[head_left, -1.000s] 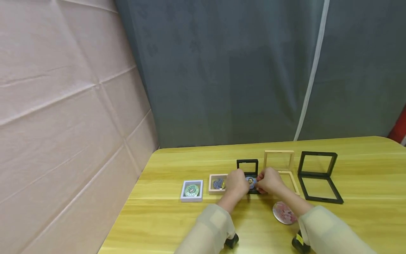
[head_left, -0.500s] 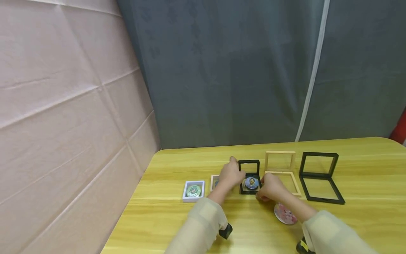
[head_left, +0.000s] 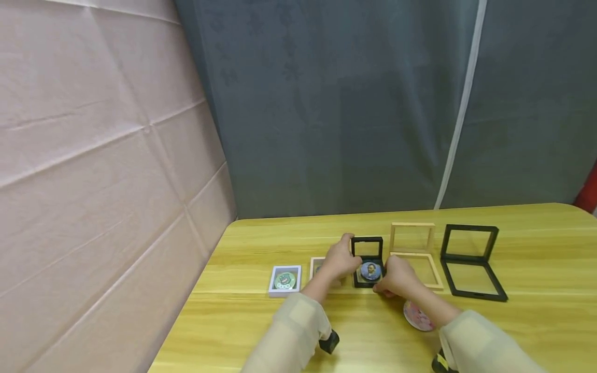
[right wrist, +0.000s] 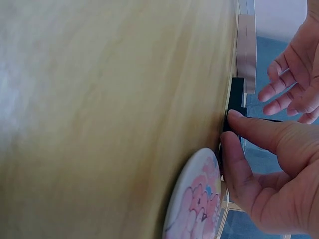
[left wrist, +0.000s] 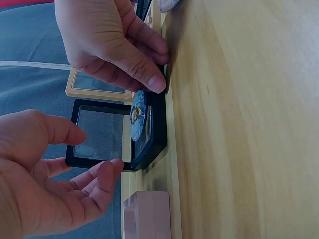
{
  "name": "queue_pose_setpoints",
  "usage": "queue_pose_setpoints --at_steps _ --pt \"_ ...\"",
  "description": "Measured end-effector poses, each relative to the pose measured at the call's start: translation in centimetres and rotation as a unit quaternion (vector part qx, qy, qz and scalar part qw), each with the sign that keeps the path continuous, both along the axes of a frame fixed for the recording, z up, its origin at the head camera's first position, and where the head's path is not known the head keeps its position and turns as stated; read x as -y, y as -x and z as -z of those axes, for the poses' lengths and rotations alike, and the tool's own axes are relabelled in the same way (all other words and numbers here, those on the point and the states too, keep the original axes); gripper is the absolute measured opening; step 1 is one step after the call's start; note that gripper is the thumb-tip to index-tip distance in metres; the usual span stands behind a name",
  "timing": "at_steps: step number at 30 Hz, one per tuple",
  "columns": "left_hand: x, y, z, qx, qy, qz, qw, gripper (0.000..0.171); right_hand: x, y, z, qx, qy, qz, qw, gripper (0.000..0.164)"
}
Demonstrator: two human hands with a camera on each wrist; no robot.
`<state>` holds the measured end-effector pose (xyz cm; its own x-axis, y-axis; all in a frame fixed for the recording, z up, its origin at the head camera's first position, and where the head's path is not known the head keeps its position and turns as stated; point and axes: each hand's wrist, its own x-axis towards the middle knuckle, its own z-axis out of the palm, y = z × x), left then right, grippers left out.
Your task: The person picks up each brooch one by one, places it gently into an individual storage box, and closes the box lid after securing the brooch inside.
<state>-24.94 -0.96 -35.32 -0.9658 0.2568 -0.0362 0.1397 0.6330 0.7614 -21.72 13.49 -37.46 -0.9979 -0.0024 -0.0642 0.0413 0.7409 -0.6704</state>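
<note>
A small black hinged display frame (head_left: 364,284) stands with its lid raised. A round blue badge (head_left: 370,271) with a portrait lies on the film of its base. My right hand (head_left: 398,277) holds the base's near right corner between thumb and fingers. My left hand (head_left: 339,260) is at the lid's left side, its fingers (left wrist: 102,181) loosely spread around the edge; firm contact cannot be made out. Behind the left hand, a pink frame (head_left: 313,269) is partly covered. Near my right wrist lies a round pink badge (head_left: 418,316), partly under the forearm.
A white frame (head_left: 271,291) with a green badge lies at the left. To the right stand an open light-wood frame (head_left: 412,224) and a larger open black frame (head_left: 471,296). A grey curtain (head_left: 326,129) hangs behind the table (head_left: 224,321).
My hands have drawn away from the blue badge. The left has gone left to the lid's side, the right down to the base's near right corner. The badge has stayed in the frame.
</note>
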Motion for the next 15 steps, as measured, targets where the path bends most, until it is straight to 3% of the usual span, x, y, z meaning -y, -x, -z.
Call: queue_pose_setpoints --at_steps 15 --pt "-0.05 -0.35 -0.33 -0.009 -0.032 -0.013 0.9994 0.033 -0.02 -0.07 0.20 -0.015 0.006 0.009 1.000 0.030"
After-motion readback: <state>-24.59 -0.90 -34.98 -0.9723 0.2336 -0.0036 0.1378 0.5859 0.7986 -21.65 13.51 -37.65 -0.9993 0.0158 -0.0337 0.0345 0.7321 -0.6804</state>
